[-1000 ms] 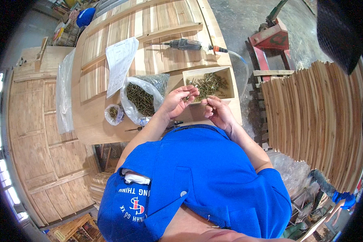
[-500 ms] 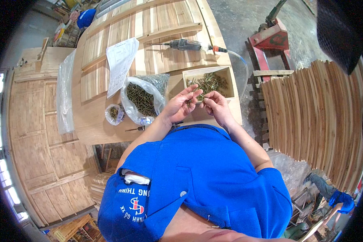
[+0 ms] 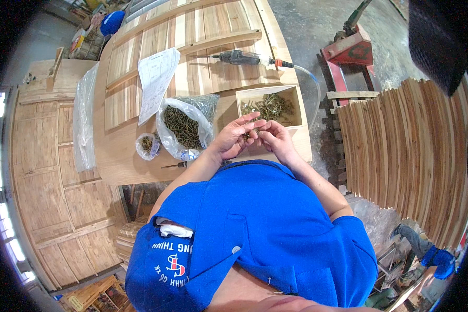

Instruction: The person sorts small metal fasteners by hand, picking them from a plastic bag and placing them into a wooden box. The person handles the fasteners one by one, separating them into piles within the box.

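Note:
Just above the near edge of the wooden table, my two hands meet fingertip to fingertip. My left hand (image 3: 236,137) is palm up with curled fingers, cradling a few small brass-coloured screws. The thumb and forefinger of my right hand (image 3: 276,138) pinch together against the left fingers, apparently on a screw mostly hidden by them. Right behind the hands is an open wooden box (image 3: 298,105) with loose screws (image 3: 271,106) inside. To the left, a clear plastic bag (image 3: 164,127) stands open, full of longer screws (image 3: 184,127).
A smaller bag of screws (image 3: 147,146) sits left of the large one. A slatted wood panel (image 3: 208,70) carries a paper sheet (image 3: 158,78) and a power driver with a hose (image 3: 239,57). A red pallet jack (image 3: 348,49) and stacked boards (image 3: 400,161) stand right.
My right hand has moved slightly left and up against the left fingers. The screw that showed between its fingertips is now mostly hidden.

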`<state>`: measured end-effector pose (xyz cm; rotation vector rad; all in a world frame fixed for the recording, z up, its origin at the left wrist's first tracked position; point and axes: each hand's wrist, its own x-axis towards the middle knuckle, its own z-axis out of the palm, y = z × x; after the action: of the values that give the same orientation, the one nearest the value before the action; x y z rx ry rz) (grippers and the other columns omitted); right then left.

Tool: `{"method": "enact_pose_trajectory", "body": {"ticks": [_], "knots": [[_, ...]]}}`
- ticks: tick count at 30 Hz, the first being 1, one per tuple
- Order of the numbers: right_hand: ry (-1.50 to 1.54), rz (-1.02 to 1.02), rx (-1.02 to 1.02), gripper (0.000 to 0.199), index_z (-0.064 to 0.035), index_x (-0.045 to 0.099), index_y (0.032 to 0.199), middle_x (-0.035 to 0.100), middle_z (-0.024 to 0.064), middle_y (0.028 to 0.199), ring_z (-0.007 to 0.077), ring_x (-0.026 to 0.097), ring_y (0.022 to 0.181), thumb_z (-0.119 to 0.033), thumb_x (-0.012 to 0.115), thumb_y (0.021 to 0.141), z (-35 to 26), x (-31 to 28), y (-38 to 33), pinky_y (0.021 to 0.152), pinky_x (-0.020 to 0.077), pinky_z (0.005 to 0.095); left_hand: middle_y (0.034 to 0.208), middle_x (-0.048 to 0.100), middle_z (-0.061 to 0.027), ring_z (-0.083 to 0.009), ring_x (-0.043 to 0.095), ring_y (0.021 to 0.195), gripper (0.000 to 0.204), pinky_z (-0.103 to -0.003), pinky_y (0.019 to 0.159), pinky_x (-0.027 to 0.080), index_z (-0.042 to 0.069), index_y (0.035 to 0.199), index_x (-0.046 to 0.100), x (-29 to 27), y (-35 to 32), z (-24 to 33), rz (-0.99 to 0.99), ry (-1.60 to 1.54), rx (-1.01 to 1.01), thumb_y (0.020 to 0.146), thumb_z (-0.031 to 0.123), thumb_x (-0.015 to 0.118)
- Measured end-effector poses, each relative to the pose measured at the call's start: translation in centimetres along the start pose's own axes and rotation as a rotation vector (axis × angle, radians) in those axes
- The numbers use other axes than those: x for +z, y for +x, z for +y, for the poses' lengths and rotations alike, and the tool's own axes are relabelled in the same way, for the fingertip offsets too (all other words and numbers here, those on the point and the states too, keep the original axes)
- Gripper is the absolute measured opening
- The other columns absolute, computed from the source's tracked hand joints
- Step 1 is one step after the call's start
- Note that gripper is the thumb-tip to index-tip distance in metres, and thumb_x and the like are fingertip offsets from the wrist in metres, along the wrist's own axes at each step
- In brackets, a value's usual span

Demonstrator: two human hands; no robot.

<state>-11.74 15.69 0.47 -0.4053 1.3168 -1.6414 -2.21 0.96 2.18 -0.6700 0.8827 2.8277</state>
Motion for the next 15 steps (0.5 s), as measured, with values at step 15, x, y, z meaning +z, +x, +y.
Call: {"method": "enact_pose_trajectory", "body": {"ticks": [15], "knots": [[0.426, -0.042, 0.168, 0.008, -0.0063, 0.050, 0.091, 0.055, 0.0021, 0.065, 0.0052, 0.038, 0.043, -0.011, 0.054, 0.086, 0.1, 0.1, 0.3, 0.038, 0.0264, 0.0187, 0.075, 0.059, 0.0002, -0.0059, 0.052, 0.069, 0.015, -0.020, 0.062, 0.042, 0.003, 0.087, 0.062, 0.0, 1.0, -1.5, 0.266, 0.769, 0.445, 0.080, 0.015, 0.066]]}}
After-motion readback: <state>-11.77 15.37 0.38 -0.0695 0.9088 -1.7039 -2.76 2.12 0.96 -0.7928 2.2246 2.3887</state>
